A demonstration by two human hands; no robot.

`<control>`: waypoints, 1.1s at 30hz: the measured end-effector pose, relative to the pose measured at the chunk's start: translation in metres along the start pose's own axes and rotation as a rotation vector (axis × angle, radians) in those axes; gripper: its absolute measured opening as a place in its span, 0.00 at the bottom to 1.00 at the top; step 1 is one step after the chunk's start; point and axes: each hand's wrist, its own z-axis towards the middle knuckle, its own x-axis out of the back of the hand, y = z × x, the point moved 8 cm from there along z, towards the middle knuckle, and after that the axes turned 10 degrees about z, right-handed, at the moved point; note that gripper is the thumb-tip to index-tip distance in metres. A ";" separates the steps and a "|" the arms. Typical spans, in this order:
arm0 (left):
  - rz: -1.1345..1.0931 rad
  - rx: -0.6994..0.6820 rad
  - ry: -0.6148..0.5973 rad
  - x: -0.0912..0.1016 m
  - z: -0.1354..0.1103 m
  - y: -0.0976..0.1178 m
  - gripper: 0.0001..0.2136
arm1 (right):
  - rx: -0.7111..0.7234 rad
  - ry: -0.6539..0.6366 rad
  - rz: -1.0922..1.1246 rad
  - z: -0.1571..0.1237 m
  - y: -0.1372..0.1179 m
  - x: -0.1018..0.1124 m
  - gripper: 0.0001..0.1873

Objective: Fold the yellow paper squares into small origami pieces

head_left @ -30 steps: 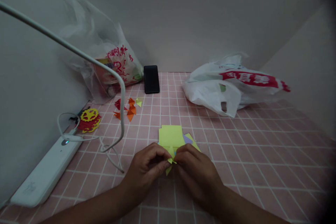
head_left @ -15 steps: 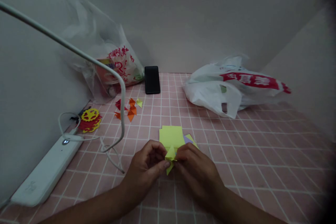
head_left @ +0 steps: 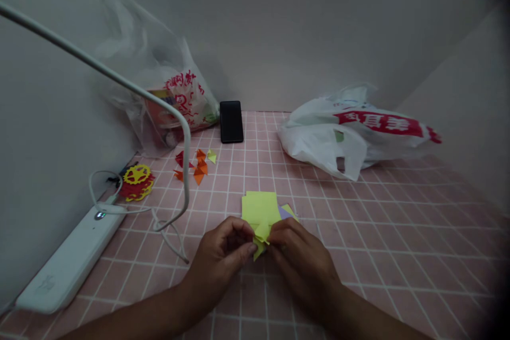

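A small folded piece of yellow paper (head_left: 262, 236) is pinched between both hands, low in the middle of the view. My left hand (head_left: 227, 255) grips its left side with thumb and fingers closed. On its right side are the closed fingers of my right hand (head_left: 300, 257); their tips are partly hidden. Just beyond the fingers lies a stack of yellow paper squares (head_left: 260, 204), with a purple sheet (head_left: 284, 213) showing at its right edge. Farther left, several small folded orange papers (head_left: 200, 170) lie beside a red one (head_left: 180, 158) and a yellow one (head_left: 212, 155).
A white power bank (head_left: 71, 257) and its cable (head_left: 171, 244) lie on the left, near red and yellow cut-out shapes (head_left: 136, 175). A black phone (head_left: 231, 122) stands at the back between two plastic bags (head_left: 191, 90). Pink checked cloth (head_left: 382, 255) covers the table.
The folded yellow paper has tilted, and its upper point now looks flatter and less distinct. My left fingers have shifted slightly; both hands still hold the paper.
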 end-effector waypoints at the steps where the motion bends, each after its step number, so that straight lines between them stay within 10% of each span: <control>1: 0.006 0.002 -0.005 0.000 0.000 0.000 0.04 | -0.005 -0.003 -0.003 0.000 0.001 0.000 0.09; 33: 0.003 0.007 -0.019 -0.002 0.001 -0.001 0.04 | 0.032 0.002 -0.093 -0.001 -0.005 0.000 0.09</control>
